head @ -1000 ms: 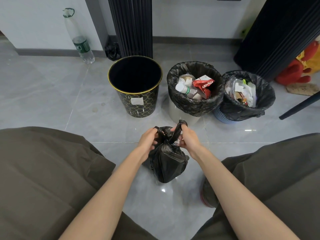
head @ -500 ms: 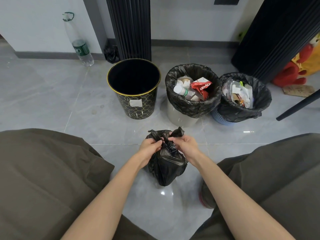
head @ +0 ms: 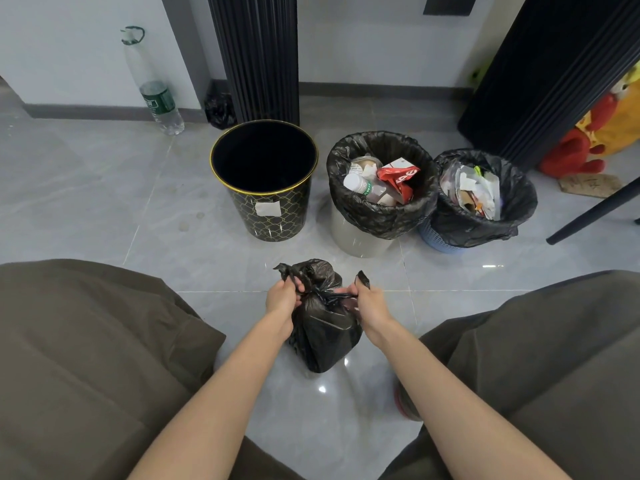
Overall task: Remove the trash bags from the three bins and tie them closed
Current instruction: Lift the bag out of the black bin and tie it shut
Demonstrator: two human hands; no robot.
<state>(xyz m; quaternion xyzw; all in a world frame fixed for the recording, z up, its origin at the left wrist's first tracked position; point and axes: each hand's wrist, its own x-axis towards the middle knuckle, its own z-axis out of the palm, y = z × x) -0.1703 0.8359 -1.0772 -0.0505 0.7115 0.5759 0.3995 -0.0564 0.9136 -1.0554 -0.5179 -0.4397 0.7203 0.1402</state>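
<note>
One view only: wide-angle, head-worn, facing forward and steeply down. Left hand [head: 282, 299] and right hand [head: 372, 304] lie near the lens, at mid-frame. Floor [head: 104, 188] fills most of it; wall [head: 363, 39] edges the top.

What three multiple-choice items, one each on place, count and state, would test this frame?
1. Where is the loose black bag?
A. On the floor, in front of the bins
B. Inside the gold-rimmed bin
C. On a chair

2. How many bins have a bag in them?
A. One
B. Two
C. Three

3. What are the grips doing?
A. Both lie open on the tiles
B. Only one touches the bag
C. The left grip and the right grip each hold an end of the bag's neck

Key:
1 A, the bag sits on the tiles, outside every bin.
2 B, the grey bin and the blue bin are lined and full, and the gold-rimmed bin is bare.
3 C, both pinch black plastic at the knot.
</note>
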